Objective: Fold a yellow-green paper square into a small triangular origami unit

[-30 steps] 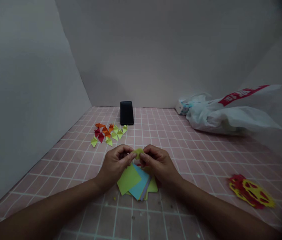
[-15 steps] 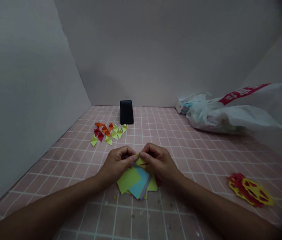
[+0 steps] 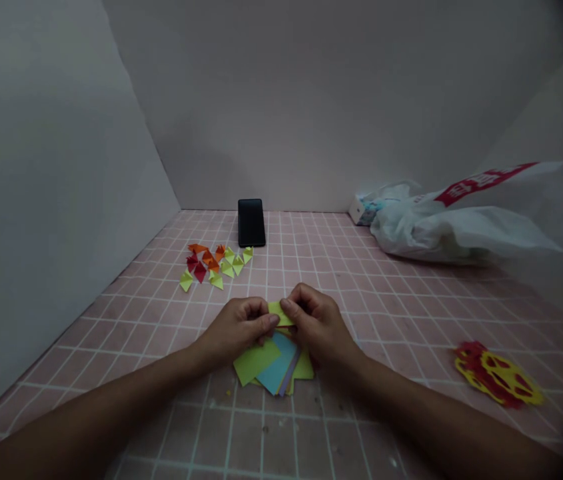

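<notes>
Between my two hands is a small piece of yellow paper [image 3: 280, 313], pinched at both sides. My left hand [image 3: 241, 328] is closed, thumb and fingers on its left edge. My right hand [image 3: 318, 325] is closed on its right side, the thumb lying on top. Whether the piece has folds is too small to make out. Below the hands lies a fanned pile of coloured paper sheets [image 3: 278, 370] in yellow-green, blue and purple, partly covered by my fingers.
Several small folded paper shapes [image 3: 210, 261] in red, orange and yellow lie beyond my left hand. A black phone [image 3: 251, 223] leans at the back. A white plastic bag [image 3: 431, 230] and a small box [image 3: 360, 210] sit back right. Red and yellow cut-outs [image 3: 501, 379] lie at right.
The yellow paper now shows as a flatter, wider piece between my fingers. My left hand has shifted slightly down, and its thumb has moved along the paper's lower edge.
</notes>
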### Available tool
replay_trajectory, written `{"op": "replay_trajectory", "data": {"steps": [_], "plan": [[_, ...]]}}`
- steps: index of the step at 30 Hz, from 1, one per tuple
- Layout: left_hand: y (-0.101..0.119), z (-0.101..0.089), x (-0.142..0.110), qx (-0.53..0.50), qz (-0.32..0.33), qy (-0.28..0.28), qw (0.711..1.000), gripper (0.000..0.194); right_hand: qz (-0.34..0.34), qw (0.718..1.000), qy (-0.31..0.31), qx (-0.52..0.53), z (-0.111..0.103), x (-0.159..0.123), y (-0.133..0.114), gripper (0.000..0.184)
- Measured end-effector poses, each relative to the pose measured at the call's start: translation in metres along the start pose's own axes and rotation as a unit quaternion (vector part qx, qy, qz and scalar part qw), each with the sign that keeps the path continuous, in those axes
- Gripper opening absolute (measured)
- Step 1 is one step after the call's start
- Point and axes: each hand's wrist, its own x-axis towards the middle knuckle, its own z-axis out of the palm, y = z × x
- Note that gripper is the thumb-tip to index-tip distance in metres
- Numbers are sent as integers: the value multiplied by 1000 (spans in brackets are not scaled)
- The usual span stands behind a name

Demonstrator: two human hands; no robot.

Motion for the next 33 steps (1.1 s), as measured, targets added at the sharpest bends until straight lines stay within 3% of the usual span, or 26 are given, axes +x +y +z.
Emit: {"op": "replay_trajectory", "data": {"steps": [5, 12, 19, 27, 33], "plan": [[-4, 0, 1, 15, 6, -3, 1000, 31, 17, 1000, 12, 18, 2, -1, 1, 25], [0, 4, 0, -53, -17, -14, 998, 36, 36, 996, -20, 80, 8, -7, -2, 25], [2, 0, 0, -25, -29, -28, 999, 36, 64, 992, -4, 107, 6, -6, -5, 28], [0, 0, -1, 7, 15, -8, 1000, 34, 86, 986, -58, 134, -2, 5, -8, 26], [-2, -3, -1, 12, 44, 43, 998, 29, 43, 994, -82, 59, -5, 5, -11, 23]]}}
